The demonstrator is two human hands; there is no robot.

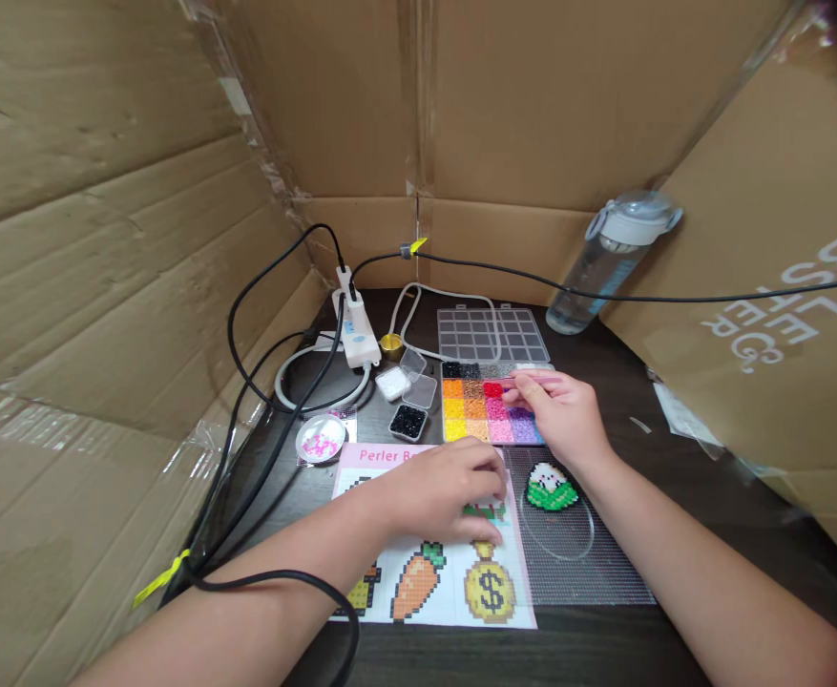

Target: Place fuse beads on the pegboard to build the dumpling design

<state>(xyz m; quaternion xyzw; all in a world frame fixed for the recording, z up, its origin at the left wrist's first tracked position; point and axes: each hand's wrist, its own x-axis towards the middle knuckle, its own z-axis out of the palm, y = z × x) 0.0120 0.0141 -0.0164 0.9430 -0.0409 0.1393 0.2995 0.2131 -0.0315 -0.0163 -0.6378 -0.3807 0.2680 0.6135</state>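
My right hand point(557, 410) pinches slim pink tweezers point(536, 380) over the divided bead box point(441, 420), whose compartments hold beads sorted by colour. The tips are near the red beads point(493, 390). My left hand point(453, 487) lies on the printed Perler bead pattern sheet point(453, 592), thumb and fingers apart, with nothing in it. It covers part of the pictures; a carrot and a money bag show below. On the clear pegboard point(604, 577), right of the sheet, sits a green and white bead figure point(552, 487) inside a transparent ring outline.
Small boxes of white beads point(393, 385) and black beads point(408, 422) stand left of the bead box. A white dish point(320, 440) holds pink beads. Behind are a power strip point(357, 329), a gold cup point(391, 345) and a water bottle point(611, 258). Black cables point(246, 458) cross the left side.
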